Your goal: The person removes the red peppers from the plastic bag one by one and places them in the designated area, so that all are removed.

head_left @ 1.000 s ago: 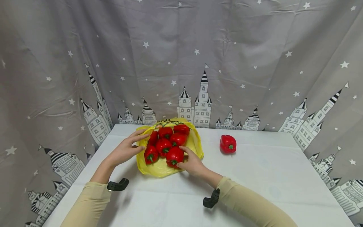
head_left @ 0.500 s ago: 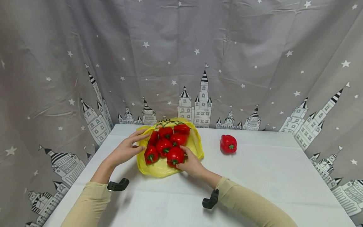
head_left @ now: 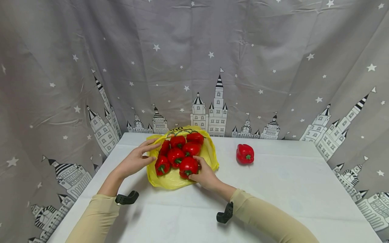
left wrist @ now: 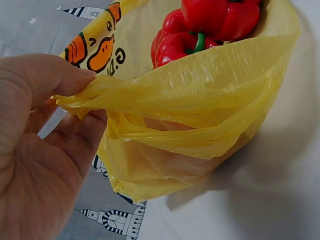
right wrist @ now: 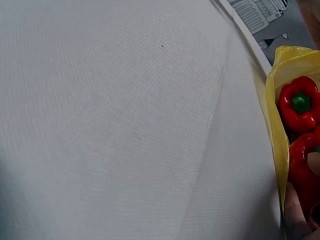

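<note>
The left hand (head_left: 135, 161) pinched the yellow bag (head_left: 171, 181) at its nine o'clock — presumably to hold the mouth wide — while the right hand (head_left: 208, 176) gripped a red pepper (head_left: 187, 165) inside at five o'clock, a lone pepper (head_left: 244, 153) lying outside at three o'clock.

The right wrist view's edge crops the right fingers (right wrist: 295, 207); the yellow bag (left wrist: 200, 85) partly hides a red pepper (left wrist: 170, 47)

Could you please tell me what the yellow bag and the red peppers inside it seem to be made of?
Yellow bag: thin, glossy plastic film, judging by its crinkles and translucency.
Red peppers: smooth and shiny, with bright highlights; possibly moulded plastic or foam, though real, waxy skin cannot be ruled out.
</note>
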Tool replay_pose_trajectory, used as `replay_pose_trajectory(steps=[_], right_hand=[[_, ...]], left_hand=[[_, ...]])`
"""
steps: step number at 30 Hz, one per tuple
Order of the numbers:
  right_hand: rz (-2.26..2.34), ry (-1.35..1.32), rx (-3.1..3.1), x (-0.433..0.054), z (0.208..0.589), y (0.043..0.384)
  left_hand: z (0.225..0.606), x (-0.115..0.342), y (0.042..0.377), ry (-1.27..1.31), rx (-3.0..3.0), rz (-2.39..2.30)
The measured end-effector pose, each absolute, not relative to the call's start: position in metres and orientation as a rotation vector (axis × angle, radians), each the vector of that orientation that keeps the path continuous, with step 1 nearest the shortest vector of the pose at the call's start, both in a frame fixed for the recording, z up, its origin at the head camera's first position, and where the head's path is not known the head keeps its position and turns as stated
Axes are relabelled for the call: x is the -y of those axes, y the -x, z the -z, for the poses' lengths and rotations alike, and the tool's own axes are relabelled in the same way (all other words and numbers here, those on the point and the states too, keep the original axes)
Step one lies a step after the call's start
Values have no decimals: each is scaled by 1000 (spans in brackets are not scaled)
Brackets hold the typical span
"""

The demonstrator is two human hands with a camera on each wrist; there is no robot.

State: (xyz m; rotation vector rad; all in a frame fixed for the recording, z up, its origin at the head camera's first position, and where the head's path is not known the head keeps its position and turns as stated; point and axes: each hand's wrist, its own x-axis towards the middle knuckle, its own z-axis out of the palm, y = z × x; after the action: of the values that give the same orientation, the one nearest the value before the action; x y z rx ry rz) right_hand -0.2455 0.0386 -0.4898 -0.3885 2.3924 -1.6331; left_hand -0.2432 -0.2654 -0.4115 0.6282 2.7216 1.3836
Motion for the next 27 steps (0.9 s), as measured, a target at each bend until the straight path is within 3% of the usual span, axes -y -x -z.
replay_pose_trajectory(steps=[27], right_hand=[[1824,383,-2237,-60,477,249]], left_hand=[[411,265,244,-603,-2733,-1354]])
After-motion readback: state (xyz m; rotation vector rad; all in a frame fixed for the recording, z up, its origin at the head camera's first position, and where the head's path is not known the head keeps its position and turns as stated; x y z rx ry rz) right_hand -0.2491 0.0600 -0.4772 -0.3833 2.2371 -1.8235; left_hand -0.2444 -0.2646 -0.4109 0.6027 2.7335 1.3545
